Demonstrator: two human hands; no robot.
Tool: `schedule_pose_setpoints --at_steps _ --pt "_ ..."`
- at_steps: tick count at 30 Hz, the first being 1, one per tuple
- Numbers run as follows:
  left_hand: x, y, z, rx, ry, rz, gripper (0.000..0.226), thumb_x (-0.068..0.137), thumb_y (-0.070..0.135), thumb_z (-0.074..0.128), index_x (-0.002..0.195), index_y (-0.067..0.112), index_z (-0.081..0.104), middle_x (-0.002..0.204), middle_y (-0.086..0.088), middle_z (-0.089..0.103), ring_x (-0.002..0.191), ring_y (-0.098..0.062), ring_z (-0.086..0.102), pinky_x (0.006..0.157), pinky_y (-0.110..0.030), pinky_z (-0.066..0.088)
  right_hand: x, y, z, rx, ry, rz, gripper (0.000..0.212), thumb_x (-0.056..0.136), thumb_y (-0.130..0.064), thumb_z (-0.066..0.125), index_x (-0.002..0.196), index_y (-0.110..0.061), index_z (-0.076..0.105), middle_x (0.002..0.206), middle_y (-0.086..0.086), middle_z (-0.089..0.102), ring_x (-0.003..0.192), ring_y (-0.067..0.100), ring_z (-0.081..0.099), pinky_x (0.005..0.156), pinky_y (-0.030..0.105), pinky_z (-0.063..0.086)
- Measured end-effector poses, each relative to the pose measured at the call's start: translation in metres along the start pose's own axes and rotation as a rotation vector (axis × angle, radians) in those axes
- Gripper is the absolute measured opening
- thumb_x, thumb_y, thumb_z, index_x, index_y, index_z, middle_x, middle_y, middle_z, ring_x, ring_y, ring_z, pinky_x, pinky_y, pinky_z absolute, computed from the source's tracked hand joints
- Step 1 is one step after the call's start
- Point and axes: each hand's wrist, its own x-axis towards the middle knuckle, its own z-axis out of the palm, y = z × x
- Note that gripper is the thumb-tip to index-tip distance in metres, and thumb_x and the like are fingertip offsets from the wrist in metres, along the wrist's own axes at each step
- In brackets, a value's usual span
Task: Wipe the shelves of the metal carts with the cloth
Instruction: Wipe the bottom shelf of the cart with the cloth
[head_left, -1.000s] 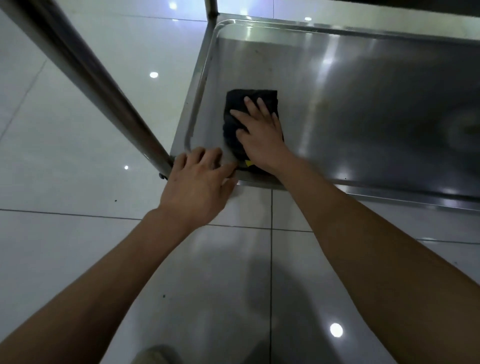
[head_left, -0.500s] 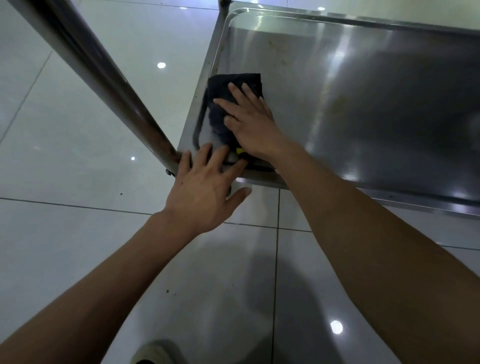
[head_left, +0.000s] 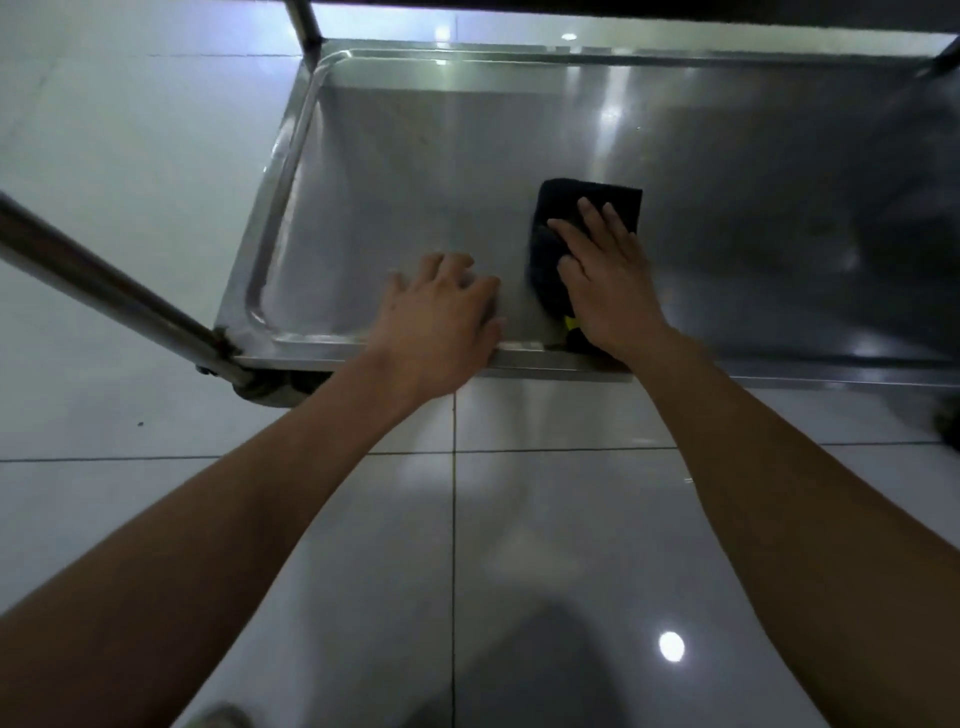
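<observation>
Black folded cloth (head_left: 587, 208), with a yellow tag showing at its near end, lies flat on the stainless steel bottom shelf (head_left: 415, 171) of the cart, close to the near rim and left of the shelf's middle. The right hand (head_left: 605, 283) presses down on it, fingers extended and slightly spread over the fabric, palm covering its near half. The left hand (head_left: 441, 319) rests just beside it on the near rim, fingers loosely spread, holding nothing; it appears to brace the cart.

For an even wipe, keep the palm flat so the whole cloth bears on the metal, overlap each pass, and run the cloth edge into the rounded corners under the raised lip. The round steel cart post (head_left: 104, 291) crosses at the left. The shelf's right portion lies in shadow and appears yet to be covered. White glossy floor tiles (head_left: 545, 545) surround the cart.
</observation>
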Motion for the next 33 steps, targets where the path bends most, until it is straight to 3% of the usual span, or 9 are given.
schedule_pose_setpoints --at_steps 5,12,16,20,23,27,33 --pt "0.029 0.054 0.013 0.019 -0.021 0.039 0.039 0.095 0.048 0.047 0.127 0.027 0.054 0.138 -0.007 0.046 0.129 -0.033 0.041 0.1 -0.054 0.042 -0.034 0.075 -0.038 0.001 0.018 0.124 0.052 0.101 -0.032 0.026 0.151 -0.028 0.036 0.166 0.004 0.016 0.153 0.026 0.009 0.123 0.049 0.013" --pt "0.026 0.055 0.019 0.026 0.05 0.059 0.037 0.097 0.046 0.047 0.127 0.025 0.056 0.133 -0.008 0.05 0.125 -0.036 0.046 0.094 -0.053 0.045 -0.05 0.119 -0.067 0.017 0.048 0.263 0.049 0.104 -0.024 0.032 0.153 -0.028 0.034 0.167 0.002 0.011 0.154 0.024 0.003 0.124 0.045 0.005" --pt "0.025 0.054 0.014 0.022 0.038 0.069 0.037 0.098 0.046 0.046 0.128 0.026 0.055 0.135 -0.007 0.049 0.128 -0.035 0.044 0.096 -0.054 0.045 -0.04 0.103 -0.062 0.014 0.057 0.294 0.049 0.103 -0.024 0.034 0.152 -0.029 0.035 0.167 0.001 0.011 0.154 0.023 0.002 0.122 0.045 0.004" --pt "0.023 0.034 0.005 -0.018 0.011 0.083 0.035 0.098 0.047 0.048 0.125 0.028 0.059 0.136 -0.002 0.052 0.127 -0.031 0.046 0.096 -0.047 0.041 -0.021 0.076 -0.047 0.017 0.046 0.26 0.048 0.104 -0.026 0.034 0.152 -0.028 0.035 0.167 0.001 0.01 0.154 0.024 0.001 0.123 0.047 0.004" --pt "0.011 -0.002 -0.004 -0.022 0.036 -0.004 0.033 0.095 0.046 0.052 0.121 0.027 0.062 0.137 -0.004 0.053 0.127 -0.032 0.047 0.096 -0.046 0.041 -0.003 0.04 -0.027 -0.004 0.022 0.186 0.049 0.105 -0.029 0.032 0.153 -0.029 0.032 0.167 0.001 0.007 0.154 0.024 -0.001 0.123 0.048 0.003" --pt "-0.017 -0.064 -0.014 0.023 0.032 -0.142 0.04 0.095 0.048 0.051 0.129 0.028 0.058 0.145 -0.007 0.05 0.133 -0.033 0.043 0.1 -0.053 0.041 0.025 -0.017 0.002 -0.01 -0.021 0.103 0.049 0.105 -0.032 0.031 0.154 -0.032 0.03 0.168 -0.001 0.006 0.154 0.021 -0.002 0.122 0.046 0.001" --pt "-0.044 -0.117 -0.019 0.076 0.008 -0.184 0.04 0.096 0.048 0.046 0.128 0.026 0.056 0.133 -0.005 0.054 0.126 -0.032 0.047 0.1 -0.054 0.042 0.063 -0.107 0.038 0.021 -0.117 -0.002 0.049 0.105 -0.034 0.028 0.154 -0.036 0.028 0.168 -0.004 0.002 0.154 0.02 -0.005 0.123 0.046 -0.001"
